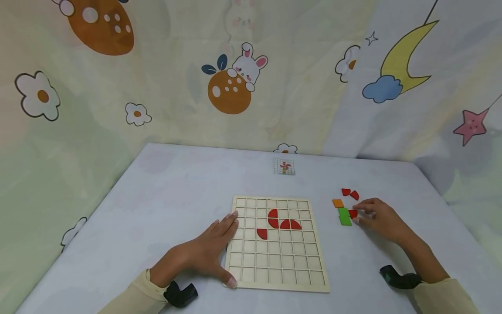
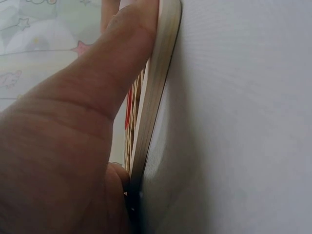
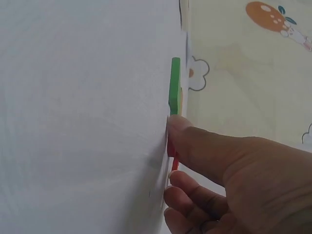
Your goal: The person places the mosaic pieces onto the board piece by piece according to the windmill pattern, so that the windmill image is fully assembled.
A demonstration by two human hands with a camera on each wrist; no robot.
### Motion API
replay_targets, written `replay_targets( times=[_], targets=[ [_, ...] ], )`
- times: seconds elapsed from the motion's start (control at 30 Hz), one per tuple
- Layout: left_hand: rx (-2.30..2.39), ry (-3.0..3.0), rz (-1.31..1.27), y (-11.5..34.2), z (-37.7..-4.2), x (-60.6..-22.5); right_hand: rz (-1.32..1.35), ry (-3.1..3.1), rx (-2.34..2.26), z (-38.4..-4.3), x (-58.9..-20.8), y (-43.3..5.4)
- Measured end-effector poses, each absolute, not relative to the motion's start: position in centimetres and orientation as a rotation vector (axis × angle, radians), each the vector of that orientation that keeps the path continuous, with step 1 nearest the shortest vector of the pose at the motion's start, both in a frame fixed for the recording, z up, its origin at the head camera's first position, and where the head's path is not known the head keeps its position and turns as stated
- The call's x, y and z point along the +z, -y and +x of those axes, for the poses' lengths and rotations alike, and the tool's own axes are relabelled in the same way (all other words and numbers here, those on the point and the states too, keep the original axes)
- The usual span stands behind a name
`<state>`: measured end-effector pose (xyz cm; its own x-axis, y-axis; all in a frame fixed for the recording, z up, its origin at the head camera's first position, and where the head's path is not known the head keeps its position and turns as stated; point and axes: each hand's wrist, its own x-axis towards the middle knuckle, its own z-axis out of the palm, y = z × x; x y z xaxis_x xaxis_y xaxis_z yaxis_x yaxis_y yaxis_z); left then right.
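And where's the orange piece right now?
In the head view, the orange piece lies on the table to the right of the grid board, just beyond the green pieces and left of the right hand.

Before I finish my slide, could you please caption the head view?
Left hand against a gridded board, right hand at a red piece beside green pieces.

Right hand (image 3: 234, 178) occupying lower right, thumb overlapping red piece (image 3: 170, 149), fingers curling below; can't tell if it's pinching. Green piece (image 3: 174, 85) sitting edge-on just past thumb tip. White tabletop (image 3: 83, 107) filling left side, flower-print backdrop (image 3: 239, 92) showing behind.
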<state>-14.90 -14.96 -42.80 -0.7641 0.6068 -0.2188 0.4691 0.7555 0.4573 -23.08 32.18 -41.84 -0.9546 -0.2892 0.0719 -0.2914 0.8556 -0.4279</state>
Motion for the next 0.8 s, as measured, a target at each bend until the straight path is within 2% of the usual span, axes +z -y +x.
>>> replay_targets(
  times=[0.8],
  targets=[
    [0.569,-2.607,0.835,15.1,-14.8,-42.8,0.334,3.053,0.689,-23.4,-41.7,-30.4]
  ],
)
